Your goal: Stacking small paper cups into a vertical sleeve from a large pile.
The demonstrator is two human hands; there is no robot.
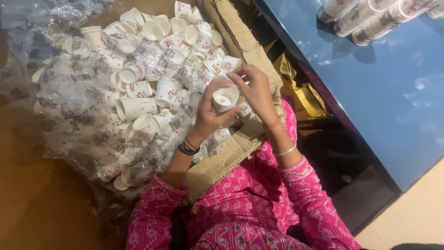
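Note:
My left hand [209, 113] grips a small stack of white paper cups [225, 98] from below, mouth facing up. Fingers of my right hand [255, 90] rest on the rim of the top cup and curl over its far side. Both hands hover over the near edge of a cardboard box [240, 39]. The box is lined with clear printed plastic and holds several loose white paper cups with red marks [138, 69], some nested in short stacks. My sleeves are pink and patterned, with dark bands on the left wrist and a thin bracelet on the right.
A blue glossy table [384, 92] lies to the right, with long stacks of nested cups [370, 18] lying on its far corner. Gold foil [305, 97] shows between box and table. Crumpled plastic wrap [51, 18] spreads over the brown floor at left.

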